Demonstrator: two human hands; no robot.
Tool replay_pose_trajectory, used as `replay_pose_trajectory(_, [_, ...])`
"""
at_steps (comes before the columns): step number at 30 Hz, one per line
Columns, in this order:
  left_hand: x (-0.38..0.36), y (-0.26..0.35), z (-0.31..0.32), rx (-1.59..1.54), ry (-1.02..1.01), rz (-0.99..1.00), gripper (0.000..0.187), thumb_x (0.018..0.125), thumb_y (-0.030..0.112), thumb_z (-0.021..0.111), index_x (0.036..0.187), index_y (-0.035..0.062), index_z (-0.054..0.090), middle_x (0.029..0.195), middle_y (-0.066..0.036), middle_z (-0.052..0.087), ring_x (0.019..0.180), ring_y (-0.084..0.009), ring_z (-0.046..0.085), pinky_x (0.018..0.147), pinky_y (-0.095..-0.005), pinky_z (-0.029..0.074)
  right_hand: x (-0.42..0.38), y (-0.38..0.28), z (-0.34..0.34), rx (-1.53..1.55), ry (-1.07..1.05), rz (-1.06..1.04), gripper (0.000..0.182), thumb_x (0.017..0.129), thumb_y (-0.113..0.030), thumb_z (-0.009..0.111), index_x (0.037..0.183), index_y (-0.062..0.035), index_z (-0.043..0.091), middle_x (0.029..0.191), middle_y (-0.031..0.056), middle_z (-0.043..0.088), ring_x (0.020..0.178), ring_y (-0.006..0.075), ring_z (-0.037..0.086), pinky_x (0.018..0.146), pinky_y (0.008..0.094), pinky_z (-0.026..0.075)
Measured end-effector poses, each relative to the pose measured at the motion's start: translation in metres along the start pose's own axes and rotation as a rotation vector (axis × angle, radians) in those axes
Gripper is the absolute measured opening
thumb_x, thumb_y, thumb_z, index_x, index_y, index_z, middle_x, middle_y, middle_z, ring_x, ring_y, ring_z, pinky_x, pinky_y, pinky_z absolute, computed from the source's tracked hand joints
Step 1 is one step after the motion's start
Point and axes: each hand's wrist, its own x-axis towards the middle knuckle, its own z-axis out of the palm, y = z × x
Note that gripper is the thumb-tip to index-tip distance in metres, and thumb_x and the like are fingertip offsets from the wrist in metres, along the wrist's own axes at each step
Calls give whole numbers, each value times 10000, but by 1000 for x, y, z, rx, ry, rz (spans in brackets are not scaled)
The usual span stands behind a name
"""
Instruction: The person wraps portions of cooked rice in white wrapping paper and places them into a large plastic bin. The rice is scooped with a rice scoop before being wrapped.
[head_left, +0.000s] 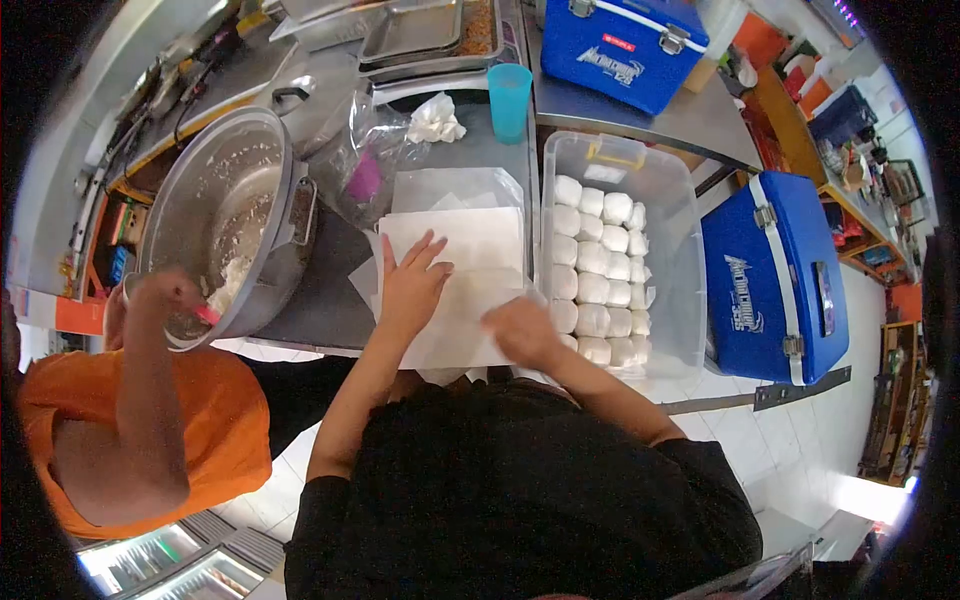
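Observation:
My left hand (pixel 412 287) lies with spread fingers on the upper left part of a stack of white paper sheets (pixel 465 240). Over the right edge of the sheets is my right hand (pixel 522 333), blurred by motion, its fingers seemingly curled; whether it holds anything is hidden. Just to the right, a clear plastic bin (pixel 675 250) holds rows of white wrapped round pieces (pixel 593 258). More loose translucent sheets stick out beneath the stack.
A co-worker in an orange shirt (pixel 165 430) works at a large metal pot (pixel 285 190) on the left. A plastic bag (pixel 350 150), crumpled tissue (pixel 435 120), turquoise cup (pixel 510 105) and trays (pixel 412 35) stand behind. Blue coolers (pixel 625 50) are at the back and right.

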Motion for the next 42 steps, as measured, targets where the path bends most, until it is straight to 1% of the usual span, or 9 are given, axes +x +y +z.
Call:
replay_pose_trajectory(6, [-14,3,-1,-73,-156,38,174,763,107,547,922,106,617,1041,-37,604,1039,-190,542,1018,-440,271,4,-9,51,-240,-288,-73,387,755,-134,504,1103,34,509,1153,136,507,1050,296,492,900,398,410])
replay_pose_trajectory(11, [-52,19,20,-119,-198,-11,252,787,94,492,1018,57,588,1107,-74,581,1058,-209,536,951,-390,369,8,-9,16,197,-718,541,398,783,-77,466,1164,34,441,1206,190,452,1119,329,431,952,385,347])
replay_pose_trajectory(17, [-78,33,37,-77,-187,-9,383,805,113,492,1181,42,483,1311,-106,407,1219,-238,384,977,-405,338,-25,14,3,-198,244,560,380,756,-5,485,1134,23,453,1118,189,501,1058,332,467,905,396,385])
replay_pose_trajectory(20, [-80,37,41,-68,-161,-24,407,802,118,505,1198,35,465,1330,-105,379,1236,-243,358,982,-410,333,-5,1,4,79,74,288,370,751,-15,507,1116,23,460,1173,210,444,1082,341,436,905,399,386])
replay_pose_trajectory(25, [-87,27,50,-161,-88,-49,454,781,111,555,1210,17,442,1321,-110,389,1210,-261,391,974,-419,339,-8,-5,38,42,-154,419,295,733,-83,574,998,16,489,1145,171,438,1059,316,449,889,384,403])
replay_pose_trajectory(27, [-96,17,56,-311,88,-253,397,761,96,588,1142,18,508,1219,-105,498,1138,-262,471,946,-424,369,-17,3,41,36,-156,424,306,736,-82,560,1017,11,483,1119,164,457,1055,314,453,895,386,399])
replay_pose_trajectory(32, [-90,-31,45,-300,58,-52,188,750,80,599,933,54,633,990,-80,627,999,-249,562,834,-365,449,-37,31,48,-165,-145,235,269,745,-111,585,996,-43,514,976,139,531,949,296,509,798,360,438])
replay_pose_trajectory(39, [-20,-39,33,-666,-443,-506,134,706,97,638,805,9,617,818,-144,615,779,-308,586,711,-385,461,14,24,40,-163,-324,681,256,728,-116,581,970,-58,521,907,129,527,833,290,526,716,395,419])
replay_pose_trajectory(42, [-2,-24,38,-173,-393,-481,133,654,115,673,677,11,592,771,-141,603,751,-290,587,702,-382,461,40,17,30,-402,-359,692,240,728,-144,605,940,-63,525,931,122,521,824,296,530,715,400,402])
